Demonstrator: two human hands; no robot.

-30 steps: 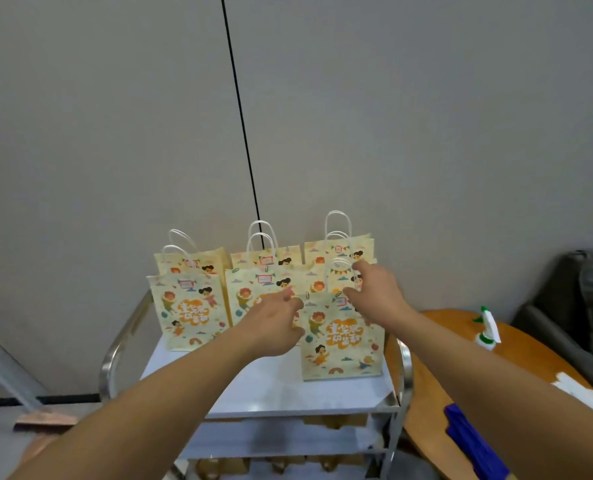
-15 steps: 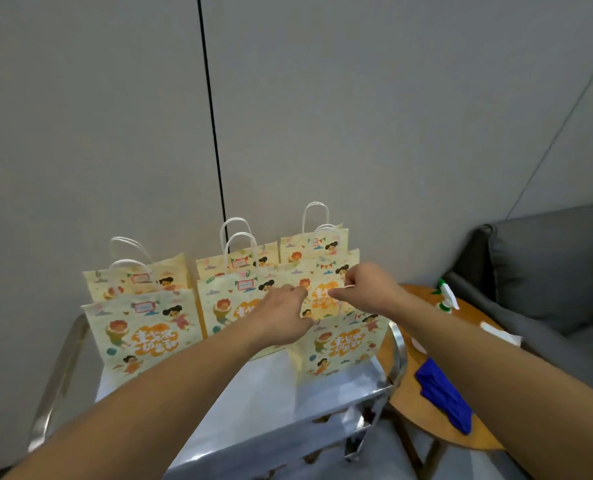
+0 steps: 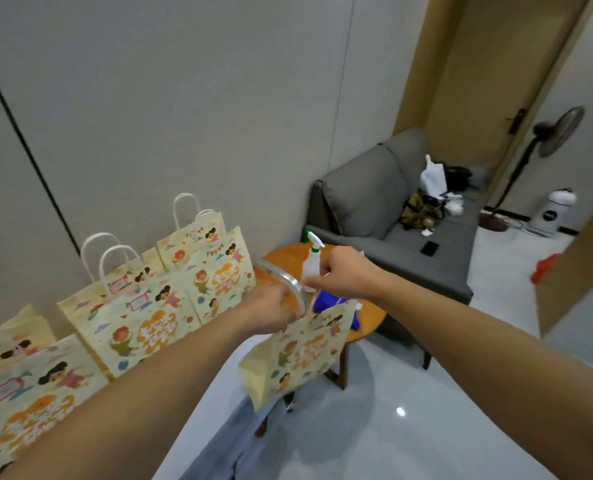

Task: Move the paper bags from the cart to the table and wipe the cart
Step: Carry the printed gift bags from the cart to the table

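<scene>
Paper bag [image 3: 298, 355] hangs mid-air at lower centre of frame, off the cart, between the cart rail [image 3: 289, 285] and the round wooden worktop [image 3: 371, 320] at centre right. Left hand [image 3: 270, 306] and right hand [image 3: 343, 275] each pinch its top edge; both grips clenched on the bag, exact finger placement hard to see. Bag tilts, bottom corner swinging toward lower left.

Remaining bags [image 3: 170, 299] stand on the cart along the left side of frame, close packed, handles up.

Risks, as I judge them:
- Spray bottle [image 3: 312, 265] stands on the worktop just behind the right hand; a swinging bag or knuckle could knock it over.
- Blue cloth [image 3: 326, 303] lies where the bag seems headed; set on it, the bag may sit crooked and tip.
- Thin paper held by the top edge could tear or crease if the hands pull apart.
- Bag bottom may snag the rail while crossing.
- Small worktop, many bags left: crowding likely, and one near the rim could fall to the floor.
</scene>
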